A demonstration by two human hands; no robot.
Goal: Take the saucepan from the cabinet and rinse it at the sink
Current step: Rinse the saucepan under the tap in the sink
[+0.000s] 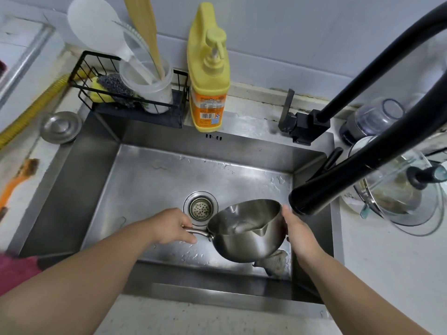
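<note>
A small stainless steel saucepan (244,240) with a pouring lip hangs tilted over the steel sink (154,180), its mouth facing the far side. My left hand (173,226) is closed around its thin metal handle. My right hand (298,229) rests flat against the pan's right side, fingers up near the rim. The black faucet spout (312,197) ends just right of the pan's rim, and I see no water running from it. A little water seems to lie inside the pan.
The drain strainer (200,208) sits behind the pan. A grey rag (273,262) lies under it. At the back stand a yellow soap bottle (209,73) and a black rack (130,93) with scrubbers. A glass lid (401,189) lies at right, a sink plug (60,126) at left.
</note>
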